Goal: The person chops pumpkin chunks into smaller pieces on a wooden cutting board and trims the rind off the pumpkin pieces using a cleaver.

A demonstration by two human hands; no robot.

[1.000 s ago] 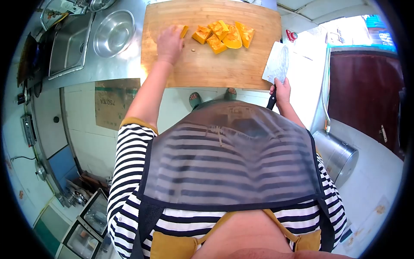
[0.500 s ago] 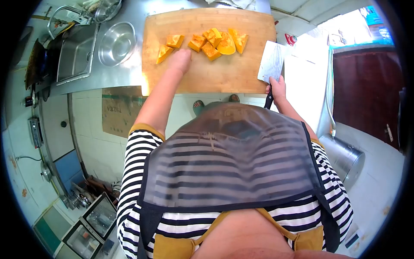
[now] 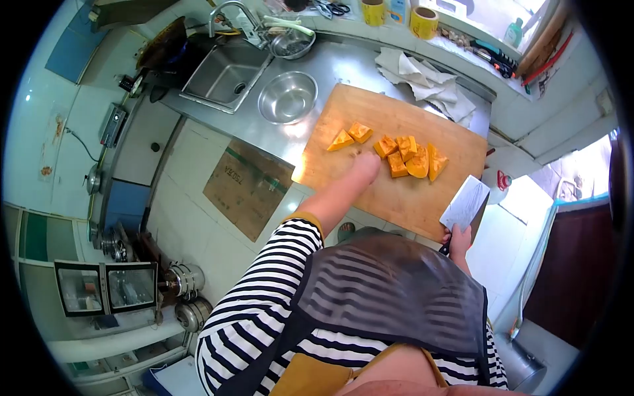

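Note:
Several orange pumpkin chunks (image 3: pixel 398 165) lie grouped on a wooden cutting board (image 3: pixel 396 198). Two separate pieces, a wedge (image 3: pixel 341 140) and a block (image 3: pixel 360 132), sit to their left. My left hand (image 3: pixel 367 166) is closed over the board, between the two pieces and the group; whether anything is inside its fingers is hidden. My right hand (image 3: pixel 458 239) grips the black handle of a cleaver (image 3: pixel 465 202), its broad blade over the board's right front corner.
Left of the board are a steel bowl (image 3: pixel 288 98), a sink (image 3: pixel 228 76) and a second bowl (image 3: pixel 292 43). A cloth (image 3: pixel 426 82) lies behind the board. Tape rolls (image 3: pixel 423 23) and a bottle (image 3: pixel 514 32) stand by the window.
My left hand left the leftmost block, now uncovered beside the wedge, and moved right toward the grouped chunks. The camera view has turned, showing more of the counter. My right hand still holds the cleaver.

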